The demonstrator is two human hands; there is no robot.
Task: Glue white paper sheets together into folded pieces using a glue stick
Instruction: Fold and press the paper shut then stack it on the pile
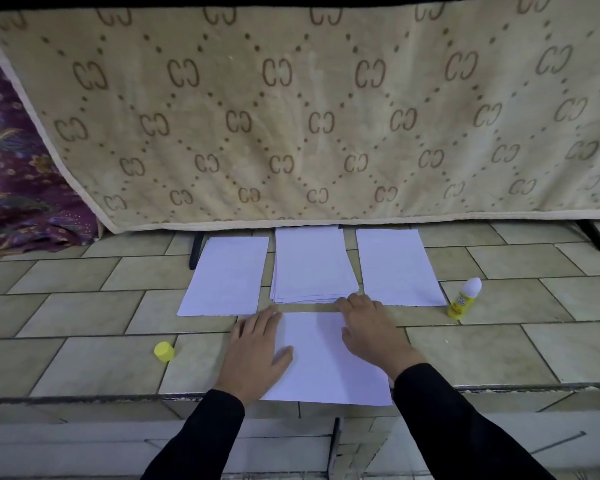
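On tiled floor, both hands press flat one paper sheet.

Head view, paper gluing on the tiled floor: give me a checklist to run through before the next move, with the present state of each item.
1. Working sheet flat on the tiled floor in front of the person: ok.
2. Both hands on that sheet: ok; left hand on its left edge, right hand on its upper right part.
3. Glue stick within reach: ok; it stands upright beside the right sheet.
4. Glue stick uncapped: ok; the yellow cap lies apart, left of the hands.
5. Glue already on the working sheet: cannot tell.
6. Spare paper ready: ok; middle stack and left sheet lie behind.
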